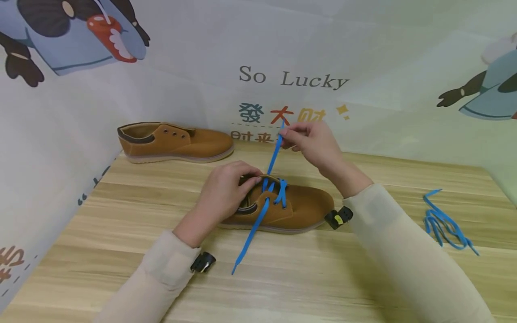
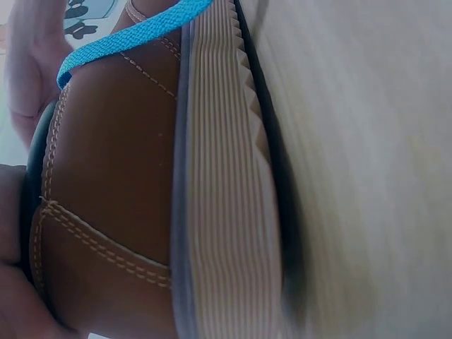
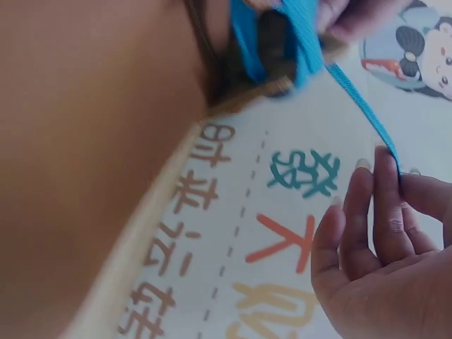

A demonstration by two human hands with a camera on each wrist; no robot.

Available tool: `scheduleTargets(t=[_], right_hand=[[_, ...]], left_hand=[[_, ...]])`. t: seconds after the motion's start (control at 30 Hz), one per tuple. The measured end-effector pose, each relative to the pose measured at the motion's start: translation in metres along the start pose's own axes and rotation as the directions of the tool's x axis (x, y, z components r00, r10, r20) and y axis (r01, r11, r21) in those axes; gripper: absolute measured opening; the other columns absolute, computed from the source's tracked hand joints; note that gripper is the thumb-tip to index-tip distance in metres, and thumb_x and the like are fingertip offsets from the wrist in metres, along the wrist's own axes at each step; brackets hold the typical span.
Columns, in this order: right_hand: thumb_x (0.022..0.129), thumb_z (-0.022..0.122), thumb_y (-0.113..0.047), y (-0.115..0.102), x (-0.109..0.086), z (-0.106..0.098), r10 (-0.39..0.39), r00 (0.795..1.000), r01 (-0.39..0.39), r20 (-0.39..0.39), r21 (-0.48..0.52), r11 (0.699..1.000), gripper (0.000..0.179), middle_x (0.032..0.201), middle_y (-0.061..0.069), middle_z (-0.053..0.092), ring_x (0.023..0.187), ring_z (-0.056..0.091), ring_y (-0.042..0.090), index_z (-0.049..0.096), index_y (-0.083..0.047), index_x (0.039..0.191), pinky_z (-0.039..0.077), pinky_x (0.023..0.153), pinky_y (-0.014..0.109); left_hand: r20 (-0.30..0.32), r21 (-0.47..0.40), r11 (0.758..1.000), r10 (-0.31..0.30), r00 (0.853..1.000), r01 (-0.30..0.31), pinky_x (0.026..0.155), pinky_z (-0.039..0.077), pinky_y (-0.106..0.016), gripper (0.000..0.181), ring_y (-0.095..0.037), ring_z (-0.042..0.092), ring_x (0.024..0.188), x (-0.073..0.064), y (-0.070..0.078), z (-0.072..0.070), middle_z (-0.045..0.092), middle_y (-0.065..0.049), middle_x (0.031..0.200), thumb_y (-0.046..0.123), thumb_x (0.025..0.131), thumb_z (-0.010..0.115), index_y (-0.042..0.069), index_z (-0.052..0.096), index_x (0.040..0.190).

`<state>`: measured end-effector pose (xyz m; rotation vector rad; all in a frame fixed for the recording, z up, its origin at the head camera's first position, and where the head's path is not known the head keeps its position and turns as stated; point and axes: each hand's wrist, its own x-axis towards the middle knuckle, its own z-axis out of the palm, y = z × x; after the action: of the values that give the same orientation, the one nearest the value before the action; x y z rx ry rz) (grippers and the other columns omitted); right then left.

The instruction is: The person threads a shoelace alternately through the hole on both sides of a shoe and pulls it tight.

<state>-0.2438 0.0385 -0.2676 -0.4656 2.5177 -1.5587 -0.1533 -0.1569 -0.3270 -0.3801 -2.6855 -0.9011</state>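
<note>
A brown shoe stands on the table with its toe to the right. Blue lace is threaded through its eyelets, and one loose lace end hangs over the near side onto the table. My left hand pinches the shoe's upper at the far edge of the opening. Above the shoe, my right hand pinches the other end of the blue shoelace, drawn taut up from the far eyelets. In the right wrist view the lace runs to the thumb and fingertips of the right hand.
A second brown shoe, with no lace in its eyelets, stands at the back left against the printed backdrop. A loose bundle of blue lace lies on the wooden table at the right.
</note>
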Motion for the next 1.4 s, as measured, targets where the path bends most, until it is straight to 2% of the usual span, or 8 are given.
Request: scheduleTargets(t=[0.13,0.37,0.57,0.83,0.9,1.03,1.2,1.4], right_hand=[[0.102,0.061,-0.023,-0.009,0.006,-0.01,-0.006,0.999,0.008,-0.033,0.046,0.999,0.028,0.084,-0.005,0.071,0.088,0.069,0.014,0.072,0.0,0.112,0.055,0.078,0.025],[0.101,0.062,-0.024,-0.015,0.009,-0.016,-0.002,1.0,0.003,-0.028,0.034,0.999,0.03,0.082,-0.007,0.071,0.088,0.069,0.015,0.072,0.002,0.113,0.055,0.075,0.024],[0.103,0.058,-0.024,0.003,0.004,-0.013,0.046,0.999,-0.044,0.028,-0.055,0.998,0.03,0.098,0.004,0.074,0.089,0.068,0.012,0.072,0.001,0.115,0.054,0.079,0.026],[0.105,0.055,-0.028,0.037,-0.014,-0.012,0.111,0.99,-0.099,0.082,-0.138,0.985,0.035,0.117,0.019,0.074,0.104,0.071,0.033,0.067,0.0,0.122,0.054,0.094,0.046],[0.105,0.054,-0.027,0.045,-0.019,-0.014,0.105,0.989,-0.088,0.105,-0.154,0.984,0.036,0.117,0.02,0.074,0.101,0.072,0.033,0.066,0.001,0.125,0.055,0.094,0.047],[0.105,0.055,-0.025,0.056,-0.032,-0.016,0.072,0.99,-0.044,0.123,-0.213,0.976,0.034,0.112,0.019,0.075,0.095,0.073,0.028,0.067,0.001,0.123,0.057,0.088,0.04],[0.103,0.06,-0.029,0.062,-0.054,-0.013,-0.001,0.993,0.039,0.116,-0.33,0.943,0.029,0.108,0.01,0.077,0.098,0.071,0.022,0.074,-0.007,0.115,0.054,0.083,0.034],[0.096,0.068,-0.039,0.062,-0.077,-0.005,-0.074,0.985,0.131,0.157,-0.394,0.91,0.037,0.122,0.006,0.073,0.116,0.068,0.027,0.071,-0.012,0.121,0.054,0.099,0.046]], left_hand=[[0.0,0.008,1.0,-0.006,1.0,0.006,0.09,0.057,-0.039,0.015,-0.02,0.072,0.101,0.0,0.0,-0.001,0.077,-0.003,0.106,0.019,0.095,0.071,0.011,0.079,0.105],[-0.003,0.016,1.0,-0.005,1.0,0.005,0.089,0.057,-0.039,0.014,-0.02,0.072,0.1,-0.001,-0.001,-0.001,0.077,-0.003,0.106,0.019,0.095,0.072,0.011,0.079,0.104],[0.006,0.032,0.999,-0.001,1.0,0.001,0.09,0.057,-0.039,0.015,-0.019,0.072,0.102,0.001,0.001,0.002,0.077,-0.003,0.107,0.02,0.096,0.071,0.012,0.078,0.105],[0.013,0.043,0.999,-0.003,1.0,0.003,0.091,0.056,-0.039,0.015,-0.019,0.071,0.103,0.003,0.003,0.003,0.076,-0.001,0.108,0.021,0.096,0.07,0.014,0.078,0.107],[0.02,0.043,0.999,-0.011,1.0,0.01,0.091,0.056,-0.039,0.015,-0.019,0.071,0.104,0.003,0.002,0.003,0.076,-0.001,0.108,0.021,0.096,0.07,0.014,0.078,0.107],[0.029,0.045,0.999,-0.02,0.999,0.019,0.09,0.057,-0.039,0.016,-0.019,0.071,0.103,0.002,0.002,0.003,0.075,-0.001,0.109,0.022,0.097,0.069,0.014,0.078,0.108],[0.025,0.044,0.999,-0.022,0.999,0.021,0.089,0.057,-0.039,0.015,-0.019,0.071,0.102,0.0,0.0,0.002,0.075,-0.001,0.109,0.022,0.097,0.069,0.014,0.078,0.107],[0.05,0.014,1.0,-0.026,0.998,0.025,0.092,0.056,-0.04,0.016,-0.019,0.07,0.105,0.001,-0.002,0.0,0.075,-0.001,0.11,0.023,0.097,0.069,0.015,0.077,0.109]])
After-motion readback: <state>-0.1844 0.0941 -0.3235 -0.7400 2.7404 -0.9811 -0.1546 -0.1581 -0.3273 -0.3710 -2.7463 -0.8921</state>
